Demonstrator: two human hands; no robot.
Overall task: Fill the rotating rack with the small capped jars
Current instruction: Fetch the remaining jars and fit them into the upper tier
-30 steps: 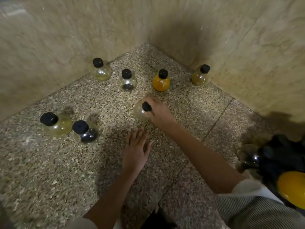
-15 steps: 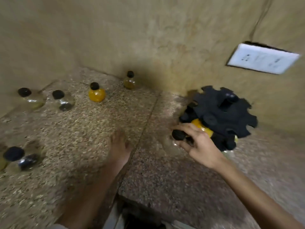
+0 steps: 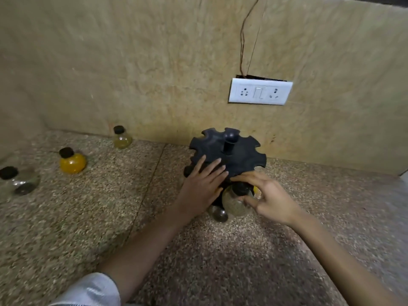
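Note:
The black rotating rack [image 3: 240, 153] stands on the speckled counter by the back wall, its top disc ringed with notches. My left hand [image 3: 202, 186] lies flat on the disc's near left side, fingers straight. My right hand [image 3: 268, 198] pinches a round glass jar [image 3: 235, 204] by its black cap at the rack's near edge. A dark jar [image 3: 218, 214] hangs low in the rack beside it, and a yellow one [image 3: 256, 189] peeks out behind my right fingers. On the counter to the left stand an orange jar [image 3: 72, 162], a pale yellow jar [image 3: 121, 138] and a clear jar [image 3: 21, 181].
A white switch and socket plate [image 3: 260, 91] is set in the beige stone wall above the rack, with thin wires running up from it. The wall corner lies at the far left. A seam [image 3: 150, 184] crosses the counter left of the rack.
My right hand carried the jar from the left group to the rack's near edge. My left hand left the counter and now rests on the rack's top. The view swung right.

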